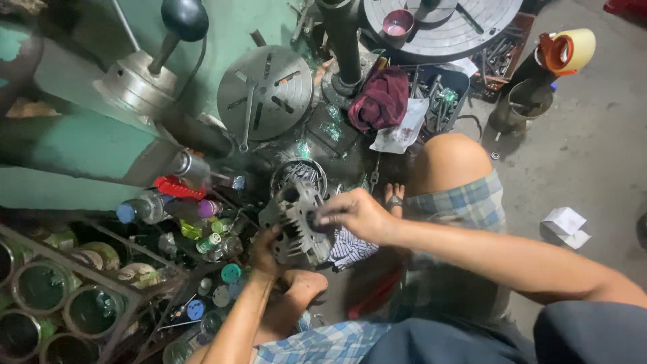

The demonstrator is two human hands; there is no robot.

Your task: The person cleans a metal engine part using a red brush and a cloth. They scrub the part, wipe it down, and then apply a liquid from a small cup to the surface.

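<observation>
A round slotted plate (pixel 265 91) leans at far centre, a wrench (pixel 248 114) against it. A maroon rag (pixel 381 98) lies right of it, beside a blue bin (pixel 453 82) of tools. A tin (pixel 298 174) of metal parts stands near the middle. Open cans (pixel 42 286) sit in a rack, near left. Crumpled white paper (pixel 566 226) lies on the floor, right.

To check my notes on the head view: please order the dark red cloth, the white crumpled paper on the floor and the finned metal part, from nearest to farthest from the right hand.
1. Finned metal part, touched by the right hand.
2. Dark red cloth, above, beside the column.
3. White crumpled paper, far right on the floor.
</observation>
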